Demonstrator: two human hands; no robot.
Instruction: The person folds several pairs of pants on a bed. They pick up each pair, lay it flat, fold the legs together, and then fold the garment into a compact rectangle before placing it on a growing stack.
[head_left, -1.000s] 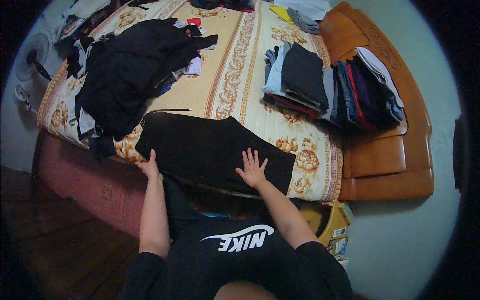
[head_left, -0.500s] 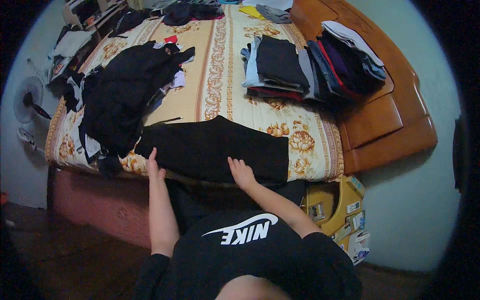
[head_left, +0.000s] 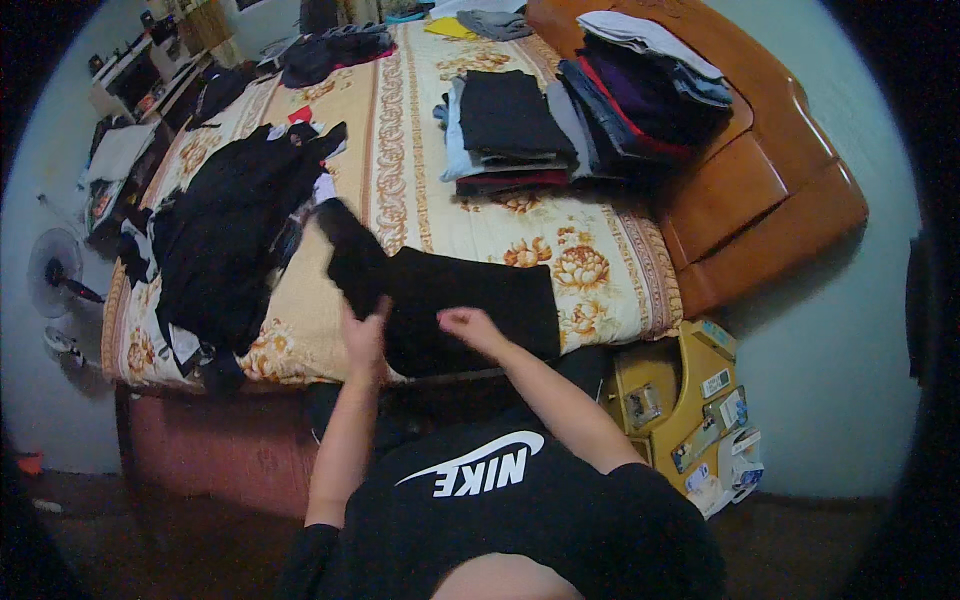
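Observation:
A dark black garment (head_left: pixel 470 290) lies along the front of the bed, its kind not plain from its folds. Its left end is raised and bent away from me, blurred by motion. My left hand (head_left: pixel 367 338) is at the bend near the bed's front edge, thumb on one side of the cloth and fingers partly hidden behind it. Over the middle of the garment, my right hand (head_left: pixel 472 328) has its fingers curled in, with no cloth seen between them. A heap of loose dark clothes (head_left: pixel 225 240) lies to the left.
Folded clothes stand in a stack (head_left: pixel 515 125) and a leaning row (head_left: pixel 640 100) beside the wooden headboard (head_left: pixel 740 200). More dark clothes (head_left: pixel 335 55) lie at the far end of the patterned bedspread (head_left: pixel 410 150). A fan (head_left: pixel 58 270) is at left, a yellow cabinet (head_left: pixel 655 395) at right.
The garment's left end has swung up and away from me; it lay flat before. My left hand has come rightward with it. My right hand's outstretched fingers have curled in.

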